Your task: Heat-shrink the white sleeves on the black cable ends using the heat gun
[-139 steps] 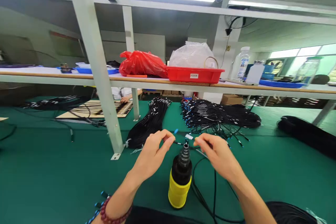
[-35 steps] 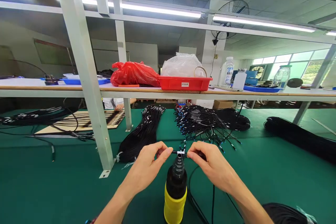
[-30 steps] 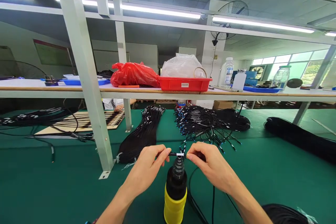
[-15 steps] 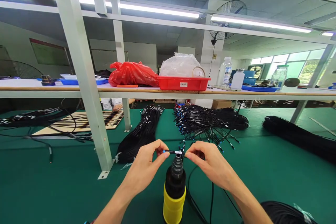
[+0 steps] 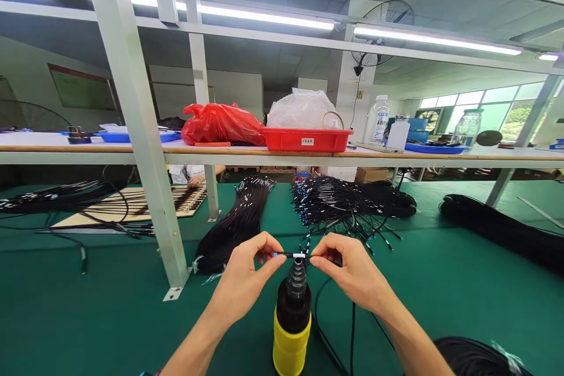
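Between my two hands a thin black cable (image 5: 288, 255) is held level, with a blue tip at its left end and a white sleeve near its middle. The thumb and fingers of my left hand (image 5: 249, 273) pinch it beside the blue tip. On the other side of the white sleeve (image 5: 299, 255), my right hand (image 5: 348, 270) pinches the cable. Directly under the sleeve is the ringed nozzle of a yellow and black heat gun (image 5: 291, 329), standing upright. I cannot tell whether sleeve and nozzle touch.
Behind my hands lie a tied black cable bundle (image 5: 238, 220) and a heap of blue-tipped cables (image 5: 335, 197). More coils lie right (image 5: 497, 229) and at the lower right (image 5: 473, 358). A white post (image 5: 145, 147) stands left. A shelf (image 5: 247, 157) crosses above; beyond it a person's hand (image 5: 197, 180) shows.
Both hands keep their pinch on the cable over the nozzle. The cable's white sleeve looks slightly shifted or turned; otherwise only a tiny shift of the whole view shows.
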`<state>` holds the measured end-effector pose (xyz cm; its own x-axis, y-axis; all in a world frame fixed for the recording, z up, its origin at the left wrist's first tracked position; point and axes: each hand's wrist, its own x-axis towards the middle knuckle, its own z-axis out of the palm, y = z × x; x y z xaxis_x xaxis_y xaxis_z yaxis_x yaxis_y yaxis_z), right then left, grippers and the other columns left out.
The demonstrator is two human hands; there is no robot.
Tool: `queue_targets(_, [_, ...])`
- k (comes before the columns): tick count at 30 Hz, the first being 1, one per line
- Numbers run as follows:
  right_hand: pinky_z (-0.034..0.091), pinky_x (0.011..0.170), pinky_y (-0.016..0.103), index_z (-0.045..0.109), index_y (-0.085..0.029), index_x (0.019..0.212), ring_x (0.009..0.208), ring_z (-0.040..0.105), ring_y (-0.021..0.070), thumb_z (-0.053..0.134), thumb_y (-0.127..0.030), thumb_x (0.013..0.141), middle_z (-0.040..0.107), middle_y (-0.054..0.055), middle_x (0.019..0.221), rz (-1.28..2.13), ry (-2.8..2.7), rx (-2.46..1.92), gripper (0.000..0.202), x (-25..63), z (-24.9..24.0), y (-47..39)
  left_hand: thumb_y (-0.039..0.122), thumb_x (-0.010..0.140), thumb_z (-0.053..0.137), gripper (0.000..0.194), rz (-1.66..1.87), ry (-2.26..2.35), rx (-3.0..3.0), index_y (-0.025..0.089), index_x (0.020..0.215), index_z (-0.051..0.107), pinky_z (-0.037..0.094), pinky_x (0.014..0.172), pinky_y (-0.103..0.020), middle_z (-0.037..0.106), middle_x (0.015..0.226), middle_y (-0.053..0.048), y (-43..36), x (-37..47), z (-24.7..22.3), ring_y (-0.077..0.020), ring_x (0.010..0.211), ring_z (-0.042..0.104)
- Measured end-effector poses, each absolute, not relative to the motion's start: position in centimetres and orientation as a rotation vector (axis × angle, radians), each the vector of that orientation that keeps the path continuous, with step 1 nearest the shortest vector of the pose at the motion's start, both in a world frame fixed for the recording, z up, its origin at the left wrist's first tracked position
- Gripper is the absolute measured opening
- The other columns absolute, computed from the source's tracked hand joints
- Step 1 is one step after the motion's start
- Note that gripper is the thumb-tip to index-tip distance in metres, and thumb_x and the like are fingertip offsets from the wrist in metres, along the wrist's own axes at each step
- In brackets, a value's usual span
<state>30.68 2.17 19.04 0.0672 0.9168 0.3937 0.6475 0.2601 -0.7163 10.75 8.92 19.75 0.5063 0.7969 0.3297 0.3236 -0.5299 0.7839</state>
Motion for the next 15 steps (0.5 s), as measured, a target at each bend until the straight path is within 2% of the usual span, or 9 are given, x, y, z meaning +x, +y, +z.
queue_targets(5, [0.038,0.058,0.025,0.064,-0.018,0.072,0.064,0.052,0.0138,0.062,-0.025,0.084,0.061,-0.001,0.069,0.403,-1.656,-1.475,0.013,30.8,19.1,2.1,0.034,0.085,0.058,0.014,0.923,0.91,2.068,0.02,0.081,0.058,0.041,0.071,-0.028,0.058,0.079,0.001,8.9,10.9,19.7,-0.0166,0.077,0.051])
queue_targets(8, [0.034,0.056,0.025,0.066,-0.018,0.072,0.061,0.048,0.0131,0.057,-0.03,0.089,0.061,-0.001,0.067,0.394,-1.708,-1.508,0.022,30.7,19.5,1.7,0.042,0.09,0.051,0.027,0.877,0.942,2.107,0.02,0.076,0.056,0.036,0.062,-0.026,0.055,0.073,0.002,8.7,10.8,19.7,-0.0151,0.07,0.048])
queue_targets(11, [0.029,0.053,0.025,0.066,-0.019,0.069,0.057,0.043,0.012,0.049,-0.034,0.094,0.057,-0.003,0.061,0.414,-1.782,-1.53,0.034,30.6,19.7,1.3,0.052,0.094,0.039,0.046,0.842,1.01,2.17,0.02,0.064,0.048,0.028,0.055,-0.026,0.045,0.06,0.004,8.6,10.7,19.5,-0.0131,0.059,0.038])
queue_targets(13, [0.028,0.053,0.025,0.065,-0.019,0.069,0.055,0.041,0.0115,0.047,-0.034,0.095,0.053,-0.004,0.058,0.431,-1.796,-1.53,0.036,30.5,19.7,1.3,0.055,0.094,0.037,0.05,0.845,1.039,2.196,0.02,0.06,0.045,0.026,0.055,-0.026,0.04,0.057,0.005,8.6,10.6,19.4,-0.0124,0.056,0.034])
queue_targets(15, [0.028,0.053,0.025,0.063,-0.018,0.069,0.056,0.04,0.0115,0.048,-0.033,0.095,0.052,-0.004,0.059,0.425,-1.774,-1.515,0.033,30.3,19.6,1.5,0.055,0.093,0.039,0.047,0.851,1.031,2.186,0.02,0.062,0.046,0.027,0.055,-0.026,0.041,0.058,0.005,8.7,10.5,19.3,-0.0126,0.057,0.035])
